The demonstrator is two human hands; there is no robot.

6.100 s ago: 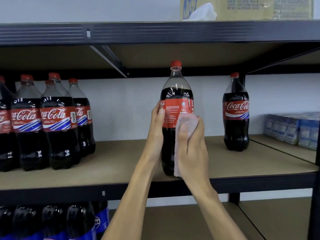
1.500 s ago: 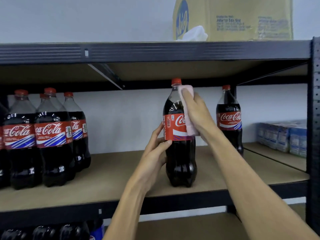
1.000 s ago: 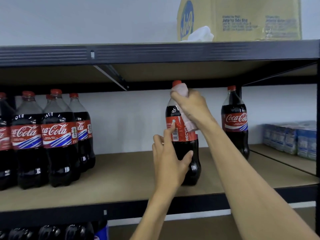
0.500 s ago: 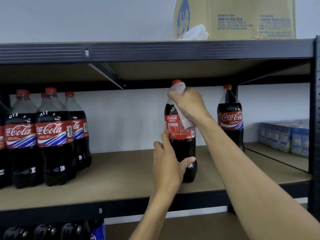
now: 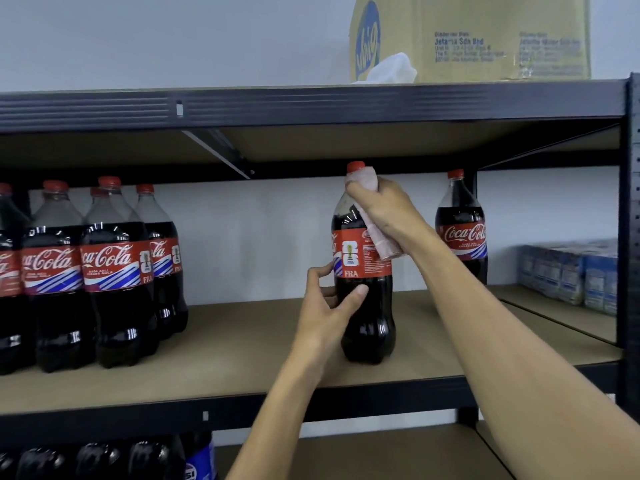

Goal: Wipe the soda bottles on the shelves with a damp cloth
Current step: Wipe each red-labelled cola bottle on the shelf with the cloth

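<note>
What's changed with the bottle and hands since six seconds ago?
The right hand slid the pink cloth from the label up to the neck of the bottle. The left hand dropped below the label, and the bottle was turned. The other bottles and the cardboard box stayed put.

— What colour is the cloth (image 5: 382, 245)?
— Pale pink, plain. The middle bottle (image 5: 367, 313) is dark, almost black, with a red cap (image 5: 355, 167) and a red label (image 5: 369, 259) with white letters.
— And the bottles on the left (image 5: 114, 306)?
— The same red labels, white script, and blue-and-white stripes low on them.
— And the rack (image 5: 311, 105)?
— Black metal, with light brown boards (image 5: 242, 358). On top stands a yellow carton (image 5: 485, 15) with blue print. At the right, packs (image 5: 571, 275) in blue and white. The wall (image 5: 259, 237) behind is pale grey.
</note>
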